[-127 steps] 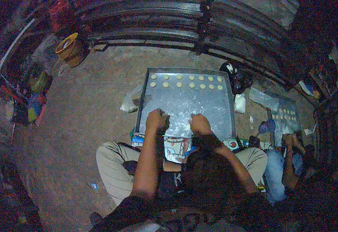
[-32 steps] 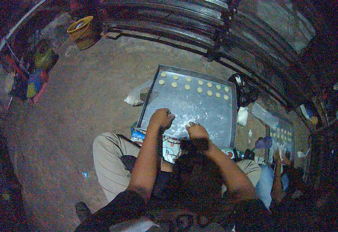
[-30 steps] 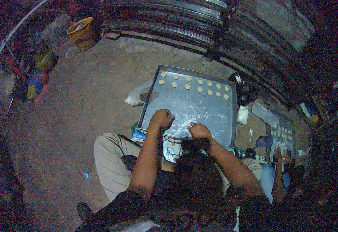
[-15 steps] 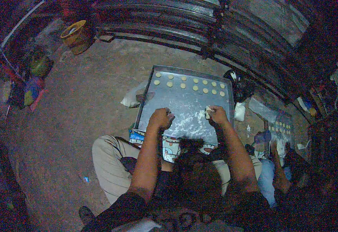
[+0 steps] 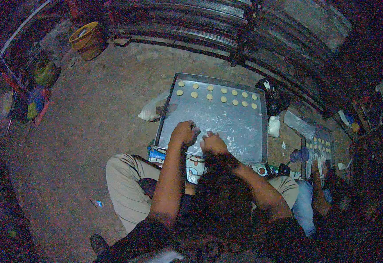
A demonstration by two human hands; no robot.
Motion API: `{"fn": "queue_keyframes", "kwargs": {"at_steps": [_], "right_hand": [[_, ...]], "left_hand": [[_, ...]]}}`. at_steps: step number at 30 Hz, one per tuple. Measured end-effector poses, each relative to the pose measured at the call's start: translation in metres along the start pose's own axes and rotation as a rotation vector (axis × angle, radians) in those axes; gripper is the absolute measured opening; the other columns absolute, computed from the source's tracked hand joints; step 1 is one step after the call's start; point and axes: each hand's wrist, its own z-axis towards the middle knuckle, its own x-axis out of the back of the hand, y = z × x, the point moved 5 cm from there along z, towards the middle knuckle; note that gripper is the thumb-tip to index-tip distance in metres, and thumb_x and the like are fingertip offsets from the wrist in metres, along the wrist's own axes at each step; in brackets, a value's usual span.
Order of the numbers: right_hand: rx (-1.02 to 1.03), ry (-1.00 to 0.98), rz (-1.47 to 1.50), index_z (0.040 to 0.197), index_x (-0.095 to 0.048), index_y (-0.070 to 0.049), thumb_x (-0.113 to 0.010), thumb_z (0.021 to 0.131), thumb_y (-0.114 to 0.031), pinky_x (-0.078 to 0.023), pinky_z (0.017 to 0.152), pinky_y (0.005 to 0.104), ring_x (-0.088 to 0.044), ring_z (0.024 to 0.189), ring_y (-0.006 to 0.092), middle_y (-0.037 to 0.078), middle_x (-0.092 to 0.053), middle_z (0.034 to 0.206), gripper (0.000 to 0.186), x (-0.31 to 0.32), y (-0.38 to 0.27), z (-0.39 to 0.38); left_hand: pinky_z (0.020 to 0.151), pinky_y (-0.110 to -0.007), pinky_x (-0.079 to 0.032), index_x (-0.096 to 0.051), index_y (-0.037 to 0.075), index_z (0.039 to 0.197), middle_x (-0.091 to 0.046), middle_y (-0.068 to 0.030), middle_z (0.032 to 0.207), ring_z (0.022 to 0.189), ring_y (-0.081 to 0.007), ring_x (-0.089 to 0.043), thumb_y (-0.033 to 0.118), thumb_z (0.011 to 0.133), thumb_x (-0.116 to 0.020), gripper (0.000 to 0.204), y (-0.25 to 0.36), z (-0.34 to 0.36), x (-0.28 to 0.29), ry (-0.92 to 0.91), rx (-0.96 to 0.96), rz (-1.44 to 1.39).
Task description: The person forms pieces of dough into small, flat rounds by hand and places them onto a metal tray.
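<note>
A grey metal baking tray (image 5: 244, 125) lies before my knees, dusted with white flour (image 5: 229, 144) on its near half. Two rows of flat, pale dough rounds (image 5: 224, 99) run along its far side. Above the tray's near left part, my left hand (image 5: 186, 133) is closed, its fingers curled inward; whatever they hold is hidden. Just right of it, my right hand (image 5: 214, 143) is low over the floured metal, back up, with bent fingers toward the left hand. Its palm side is out of sight, and no dough shows in it.
A clear bag of white powder (image 5: 150, 109) rests left of the tray, another white bag (image 5: 274, 126) at its right. Farther right, a co-worker's hand (image 5: 316, 166) is at a second tray (image 5: 307, 151). A yellow bucket (image 5: 86, 41) stands far left, dark racks (image 5: 191, 33) behind.
My right hand has swung left, close to my left hand; the pale dough piece in its fingers has gone from sight. The flour patch looks thinner. My left hand has barely moved.
</note>
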Motion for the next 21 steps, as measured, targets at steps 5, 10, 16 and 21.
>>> {"fn": "queue_keyframes", "kwargs": {"at_steps": [5, 10, 16, 21], "right_hand": [[0.168, -0.109, -0.177, 0.099, -0.066, -0.002, -0.061, 0.081, -0.02, -0.053, 0.087, 0.0499, -0.062, 0.103, 0.041, 0.021, -0.061, 0.111, 0.026, 0.003, -0.02, -0.008], [0.056, -0.085, -0.074, 0.097, -0.068, -0.005, -0.059, 0.082, -0.014, -0.054, 0.083, 0.0489, -0.064, 0.098, 0.0381, 0.018, -0.063, 0.109, 0.02, -0.017, 0.042, -0.009], [-0.132, 0.296, 0.333, 0.087, -0.069, -0.002, -0.067, 0.082, -0.014, -0.055, 0.068, 0.0403, -0.068, 0.073, 0.0286, 0.015, -0.07, 0.082, 0.014, 0.042, 0.107, -0.042], [-0.484, 0.392, 1.063, 0.088, -0.071, -0.001, -0.074, 0.081, -0.019, -0.053, 0.06, 0.0366, -0.066, 0.063, 0.0177, 0.012, -0.071, 0.076, 0.019, -0.008, 0.204, -0.052]], "left_hand": [[0.084, -0.048, -0.052, -0.07, 0.002, 0.1, -0.069, -0.0238, 0.1, 0.095, -0.0418, -0.066, 0.03, 0.086, -0.068, 0.031, -0.014, 0.001, -0.003, -0.049, 0.045, -0.023], [0.085, -0.049, -0.051, -0.07, 0.002, 0.1, -0.069, -0.024, 0.1, 0.096, -0.0423, -0.065, 0.032, 0.087, -0.068, 0.033, -0.018, -0.005, -0.005, -0.008, 0.048, -0.055], [0.087, -0.048, -0.051, -0.07, 0.004, 0.101, -0.069, -0.022, 0.103, 0.098, -0.0412, -0.065, 0.033, 0.086, -0.068, 0.033, -0.009, -0.006, -0.003, -0.025, 0.019, 0.031], [0.085, -0.045, -0.054, -0.071, 0.005, 0.098, -0.071, -0.0188, 0.099, 0.09, -0.0384, -0.068, 0.034, 0.086, -0.068, 0.031, 0.002, -0.011, -0.007, -0.065, -0.023, 0.145]]}}
